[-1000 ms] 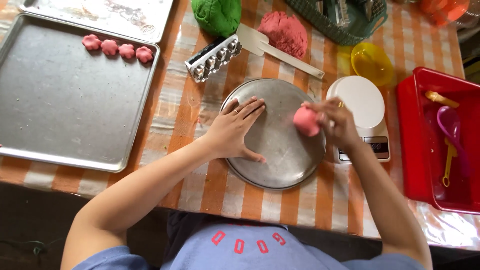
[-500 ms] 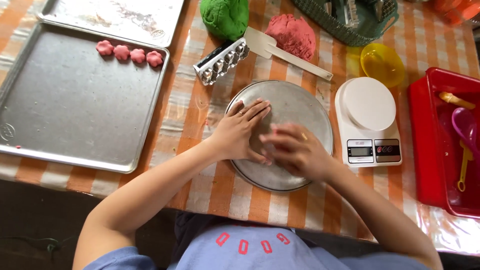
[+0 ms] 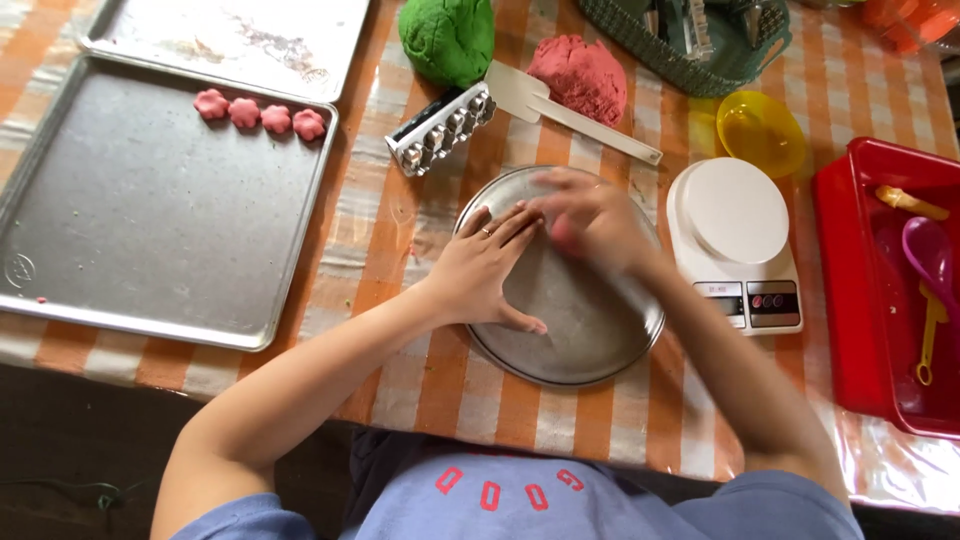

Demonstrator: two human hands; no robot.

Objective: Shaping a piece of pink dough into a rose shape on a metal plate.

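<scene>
Both hands meet over the round metal plate (image 3: pixel 590 340): left hand (image 3: pixel 485 270) flat, blurred right hand (image 3: pixel 590 220) cupped, covering pink dough barely visible beneath.

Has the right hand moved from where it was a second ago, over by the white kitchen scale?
Yes. The right hand has swung left, away from the white kitchen scale, and now lies over the round metal plate beside the left hand.
</scene>
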